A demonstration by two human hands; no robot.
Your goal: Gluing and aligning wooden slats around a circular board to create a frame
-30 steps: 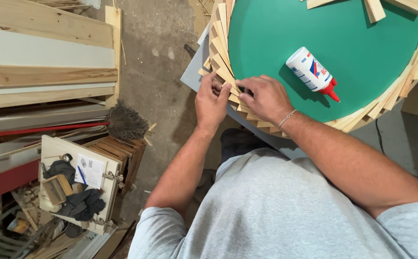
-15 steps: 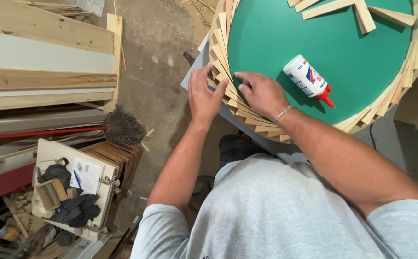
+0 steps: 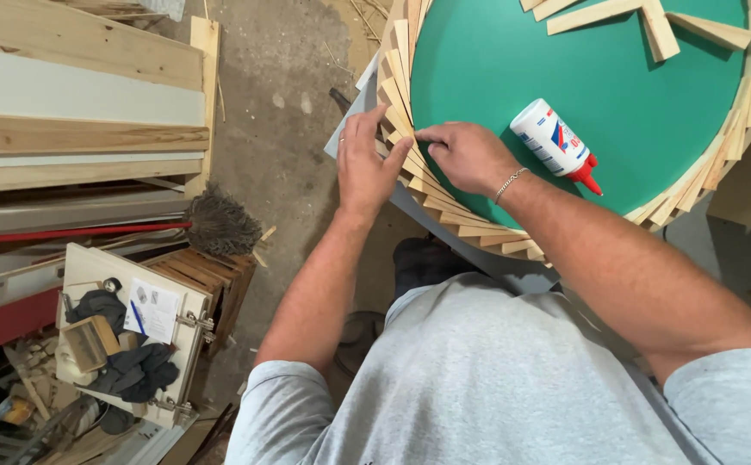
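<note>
A round green disc lies in front of me, ringed by overlapping short wooden slats. My left hand rests at the disc's left edge, fingers on the outer ends of the slats. My right hand, with a bracelet at the wrist, presses on the slats at the same spot from the inner side. A white glue bottle with a red tip lies on its side on the green surface just right of my right hand. Loose wooden pieces lie at the top of the disc.
Long wooden boards are stacked at the left. A brush with a red handle lies beside them. Below stands a white cabinet door with dark gloves, a pen and paper on it. Concrete floor shows between.
Both hands have moved further up along the left rim of the disc. The view has shifted a little, so the disc and bottle sit differently in frame.
</note>
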